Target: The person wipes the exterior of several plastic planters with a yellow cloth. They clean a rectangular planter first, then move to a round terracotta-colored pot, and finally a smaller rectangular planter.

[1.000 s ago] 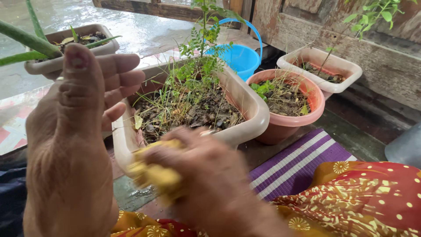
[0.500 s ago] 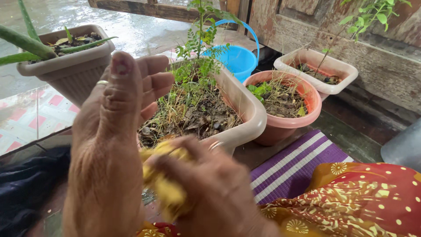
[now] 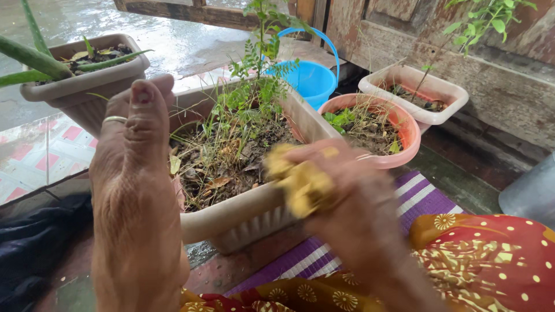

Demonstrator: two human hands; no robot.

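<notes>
A: What is nearest?

B: A purple mat with white stripes on the wet dark floor. The left hand stands upright, fingers straight, grasping nothing. The blurred right hand is clenched around a crumpled yellow cloth, over the near rim of a long beige plastic planter.

A: Its direction?

B: I cannot tell; it is bunched. Behind stand a round pink pot, a blue bucket and a weathered wooden wall.
</notes>
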